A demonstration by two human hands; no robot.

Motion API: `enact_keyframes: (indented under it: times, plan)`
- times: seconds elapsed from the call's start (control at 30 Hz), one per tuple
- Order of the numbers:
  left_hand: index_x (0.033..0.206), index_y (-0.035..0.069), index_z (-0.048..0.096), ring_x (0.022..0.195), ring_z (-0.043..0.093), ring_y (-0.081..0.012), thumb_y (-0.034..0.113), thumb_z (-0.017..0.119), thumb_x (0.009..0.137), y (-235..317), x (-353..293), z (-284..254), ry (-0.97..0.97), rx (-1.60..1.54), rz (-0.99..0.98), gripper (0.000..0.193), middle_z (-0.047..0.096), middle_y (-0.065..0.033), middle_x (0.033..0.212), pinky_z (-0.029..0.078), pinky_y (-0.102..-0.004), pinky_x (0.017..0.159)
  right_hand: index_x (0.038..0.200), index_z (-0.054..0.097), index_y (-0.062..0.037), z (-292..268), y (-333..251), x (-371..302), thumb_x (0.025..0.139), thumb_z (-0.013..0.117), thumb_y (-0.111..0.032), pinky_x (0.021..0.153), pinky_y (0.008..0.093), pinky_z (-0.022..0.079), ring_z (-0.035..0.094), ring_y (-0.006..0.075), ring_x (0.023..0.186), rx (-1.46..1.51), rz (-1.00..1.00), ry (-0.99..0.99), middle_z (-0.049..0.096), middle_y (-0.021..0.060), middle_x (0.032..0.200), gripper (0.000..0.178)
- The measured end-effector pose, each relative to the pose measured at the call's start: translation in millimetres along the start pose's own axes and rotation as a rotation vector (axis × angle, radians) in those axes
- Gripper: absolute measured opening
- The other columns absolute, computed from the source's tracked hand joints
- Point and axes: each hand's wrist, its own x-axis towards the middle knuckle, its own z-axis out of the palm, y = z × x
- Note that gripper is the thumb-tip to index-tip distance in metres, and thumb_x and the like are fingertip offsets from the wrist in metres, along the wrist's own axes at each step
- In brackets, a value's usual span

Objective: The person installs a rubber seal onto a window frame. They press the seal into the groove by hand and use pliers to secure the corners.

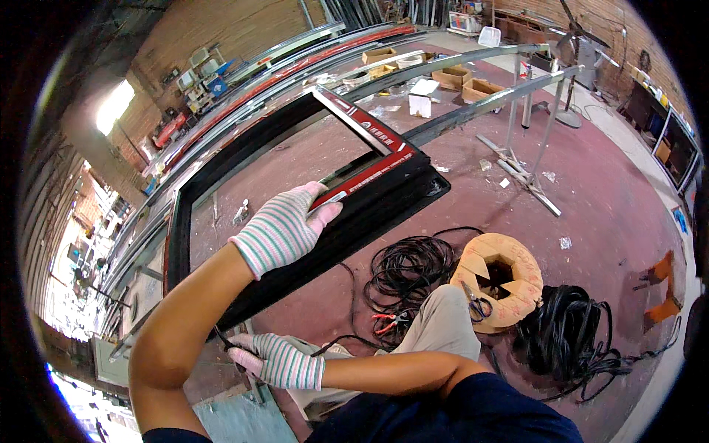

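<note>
A dark rectangular metal frame (369, 203) with red protective film on its faces rests tilted across long metal rails (487, 105). My left hand (284, 225), in a white glove striped green and pink, is closed around the frame's near bar. Lower down, at the frame's near left corner, my right hand (279, 360) wears a matching glove and pinches a thin black rubber strip (346, 339). That strip trails out behind the right hand, past my knee. Its tip at the corner is partly hidden by my fingers.
A coil of black strip (410, 269), red-handled pliers (387, 323), a cardboard ring (523, 258) with scissors (481, 306) on it, and a black strip bundle (565, 325) surround my legs. Cardboard boxes (450, 77) lie beyond the rails. An orange piece (665, 293) sits far right.
</note>
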Motion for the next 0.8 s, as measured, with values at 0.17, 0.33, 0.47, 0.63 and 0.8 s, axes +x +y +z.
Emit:
enact_keyframes:
  times: [0.17, 0.33, 0.47, 0.63, 0.8]
  plan:
    - [0.120, -0.002, 0.060, 0.101, 0.065, -0.0451, 0.032, 0.057, 0.101, 2.5, -4.2, -6.1, -0.013, 0.018, 0.008, 0.039, 0.067, -0.0286, 0.105, 0.050, -0.0459, 0.089, 0.125, 0.062, -0.0033, 6.5, 1.0, 1.5, 0.106, 0.051, -0.036, 0.063, 0.0299, 0.050, 0.061, 0.0140, 0.064, 0.055, 0.017, -0.009, 0.064, 0.0068, 0.078, 0.039]
    - [0.121, -0.002, 0.061, 0.103, 0.065, -0.0454, 0.032, 0.058, 0.100, -5.8, -24.4, -13.2, -0.011, -0.036, -0.001, 0.040, 0.067, -0.0288, 0.106, 0.051, -0.0466, 0.091, 0.130, 0.060, -0.0016, -0.9, -3.9, -2.8, 0.106, 0.052, -0.035, 0.068, 0.0313, 0.051, 0.059, 0.0131, 0.072, 0.045, 0.094, -0.043, 0.066, 0.0091, 0.083, 0.042]
    - [0.121, 0.000, 0.062, 0.102, 0.065, -0.0446, 0.030, 0.059, 0.100, -0.7, -24.6, -11.0, -0.004, 0.018, -0.069, 0.036, 0.068, -0.0280, 0.106, 0.052, -0.0469, 0.088, 0.130, 0.059, 0.0015, 5.2, 9.8, 0.9, 0.106, 0.053, -0.033, 0.071, 0.0301, 0.050, 0.058, 0.0132, 0.076, 0.058, 0.068, -0.056, 0.065, 0.0082, 0.085, 0.043]
    - [0.122, 0.001, 0.062, 0.099, 0.068, -0.0410, 0.027, 0.060, 0.100, -15.8, -33.2, -14.9, 0.002, -0.052, 0.001, 0.035, 0.069, -0.0257, 0.103, 0.053, -0.0443, 0.086, 0.128, 0.060, 0.0034, 14.9, 24.0, 5.7, 0.106, 0.056, -0.023, 0.080, 0.0272, 0.047, 0.050, 0.0089, 0.087, 0.227, 0.161, -0.057, 0.061, 0.0008, 0.094, 0.035]
    - [0.119, 0.001, 0.064, 0.093, 0.070, -0.0396, 0.028, 0.060, 0.099, -21.9, -46.3, -13.6, 0.016, -0.010, -0.072, 0.033, 0.070, -0.0258, 0.099, 0.054, -0.0435, 0.083, 0.128, 0.060, 0.0022, 16.1, 27.6, 2.2, 0.105, 0.057, -0.026, 0.082, 0.0281, 0.047, 0.052, 0.0092, 0.089, 0.172, 0.149, -0.033, 0.063, 0.0021, 0.096, 0.036]
